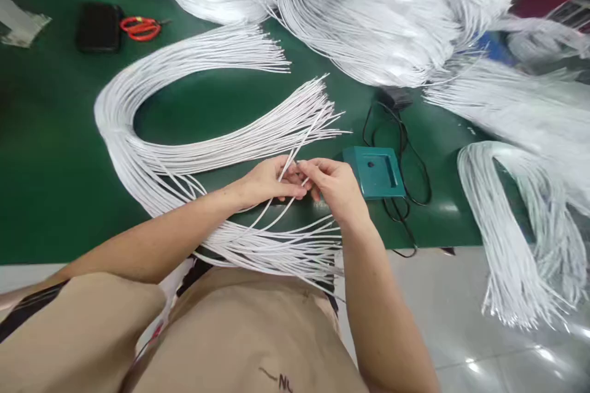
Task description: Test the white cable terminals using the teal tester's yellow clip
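Observation:
My left hand (274, 179) is closed around a white cable (271, 204) near its end, in front of my body. Close against it, my right hand (332, 184) pinches at the cable ends, thumb and forefinger together; the exact tip between the fingers is too small to make out. One cable crosses up and to the right past my left fingers. Around both hands curves a large C-shaped bundle of white cables (115, 104), its loose ends fanning to the right. Some of its cables lie under my forearms at the table edge.
A teal box-like device (378, 172) with a black cord (426, 178) sits right of my hands on the green table (50, 153). Orange-handled scissors (142, 28) and a black case (98, 27) lie at the upper left. Large cable heaps (369, 18) fill the back; another bundle (502, 245) hangs over the edge.

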`<state>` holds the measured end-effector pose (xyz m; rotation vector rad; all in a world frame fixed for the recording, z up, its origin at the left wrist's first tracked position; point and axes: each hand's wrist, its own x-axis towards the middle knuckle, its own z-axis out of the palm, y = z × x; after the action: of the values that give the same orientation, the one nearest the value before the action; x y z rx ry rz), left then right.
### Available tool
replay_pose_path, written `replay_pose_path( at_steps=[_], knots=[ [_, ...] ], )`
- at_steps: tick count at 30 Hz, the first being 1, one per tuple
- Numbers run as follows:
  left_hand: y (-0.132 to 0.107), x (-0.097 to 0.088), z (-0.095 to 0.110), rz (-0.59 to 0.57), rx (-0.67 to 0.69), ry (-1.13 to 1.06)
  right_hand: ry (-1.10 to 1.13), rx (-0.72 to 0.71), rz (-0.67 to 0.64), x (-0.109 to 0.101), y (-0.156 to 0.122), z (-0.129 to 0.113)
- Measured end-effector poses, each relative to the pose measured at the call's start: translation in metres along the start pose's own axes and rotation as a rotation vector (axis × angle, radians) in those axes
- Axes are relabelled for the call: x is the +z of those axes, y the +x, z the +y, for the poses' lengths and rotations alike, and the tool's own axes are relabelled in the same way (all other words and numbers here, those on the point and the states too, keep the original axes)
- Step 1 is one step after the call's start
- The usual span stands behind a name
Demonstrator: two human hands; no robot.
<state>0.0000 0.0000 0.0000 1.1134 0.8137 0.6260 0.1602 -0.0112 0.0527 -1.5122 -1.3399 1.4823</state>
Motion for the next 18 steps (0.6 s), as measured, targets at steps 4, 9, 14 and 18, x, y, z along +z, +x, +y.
replay_pose_path(
  at_steps=[4,9,14,18],
  knots=[
    [0.000,-0.001,0.001,0.080,0.001,0.048,0.327,-0.164,0.321,-0.015,0.006,0.009],
    [0.001,-0.002,-0.001,0.121,0.004,0.075,0.184,-0.131,0.384,-0.013,-0.001,0.008],
    [0.001,-0.002,-0.001,0.149,0.014,0.165,0.149,-0.067,0.332,0.000,-0.002,0.013],
    [0.001,0.000,0.002,0.146,0.045,0.110,0.293,-0.074,0.298,0.001,-0.001,0.020]
  ],
)
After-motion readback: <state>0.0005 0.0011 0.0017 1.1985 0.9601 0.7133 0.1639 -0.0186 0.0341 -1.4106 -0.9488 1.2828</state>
